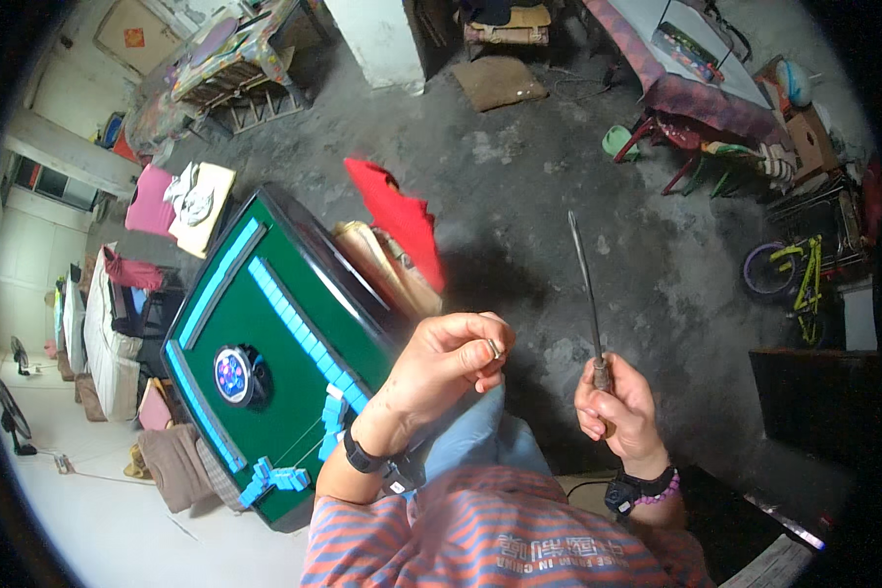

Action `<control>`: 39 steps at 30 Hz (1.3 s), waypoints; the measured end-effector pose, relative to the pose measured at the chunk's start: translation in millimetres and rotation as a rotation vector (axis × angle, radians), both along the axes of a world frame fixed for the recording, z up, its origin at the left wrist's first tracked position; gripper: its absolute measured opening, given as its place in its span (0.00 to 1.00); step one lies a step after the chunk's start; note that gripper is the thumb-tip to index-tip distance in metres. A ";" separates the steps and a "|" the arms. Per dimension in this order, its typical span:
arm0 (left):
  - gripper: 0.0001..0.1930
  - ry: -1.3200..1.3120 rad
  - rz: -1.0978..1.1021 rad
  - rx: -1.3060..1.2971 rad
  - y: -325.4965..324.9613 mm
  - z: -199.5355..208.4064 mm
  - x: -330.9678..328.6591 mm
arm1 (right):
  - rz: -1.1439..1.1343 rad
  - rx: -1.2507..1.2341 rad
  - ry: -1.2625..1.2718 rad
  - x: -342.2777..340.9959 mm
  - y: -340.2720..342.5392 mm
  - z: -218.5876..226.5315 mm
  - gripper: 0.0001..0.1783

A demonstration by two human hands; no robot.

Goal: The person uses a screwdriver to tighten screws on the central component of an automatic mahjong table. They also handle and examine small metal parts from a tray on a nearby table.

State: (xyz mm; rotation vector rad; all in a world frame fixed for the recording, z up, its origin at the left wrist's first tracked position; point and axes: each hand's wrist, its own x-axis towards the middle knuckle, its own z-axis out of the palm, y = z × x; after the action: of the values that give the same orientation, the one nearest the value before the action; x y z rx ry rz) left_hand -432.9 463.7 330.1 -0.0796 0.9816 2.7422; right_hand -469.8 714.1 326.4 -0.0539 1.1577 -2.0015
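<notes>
My right hand (617,407) is wrapped round the handle of a long screwdriver (587,284), its dark shaft pointing up and away from me. In front of my body, my left hand (451,358) is closed in a pinch. A small metallic piece (495,348) shows between its thumb and forefinger, too small to name. The two hands are apart, and the screwdriver tip touches nothing. To the left of my left hand stands a mahjong table (294,377) with a green top and dark rim. Rows of blue-backed mahjong tiles (299,333) lie on it.
A round control unit (235,375) sits mid-table. Beyond the table's right edge is a chair with red cloth (397,216). A cloth-covered table (706,108) stands far right, near a yellow-green bicycle (808,289). A brown cushion (500,82) lies on the grey concrete floor (519,176).
</notes>
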 end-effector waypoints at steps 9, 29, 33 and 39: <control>0.05 0.062 0.196 -0.176 -15.6 -19.6 -135.5 | 0.024 0.057 0.073 -156.4 -100.5 21.5 0.09; 0.06 -0.076 0.770 -0.395 -88.7 15.7 -443.3 | 0.560 -0.012 -0.094 -536.3 -233.5 38.1 0.05; 0.07 -0.124 0.888 -0.329 -127.1 23.5 -490.0 | 0.659 -0.040 -0.081 -592.1 -289.5 44.3 0.06; 0.07 -0.119 0.969 -0.218 -228.0 13.4 -545.1 | 0.702 -0.036 -0.076 -648.2 -405.8 44.4 0.09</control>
State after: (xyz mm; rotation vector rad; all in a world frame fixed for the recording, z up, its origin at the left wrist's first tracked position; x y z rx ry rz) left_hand -978.0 235.7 343.5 -0.9783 1.4890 3.3449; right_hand -1118.0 308.3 370.8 -0.3503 0.8885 -1.3851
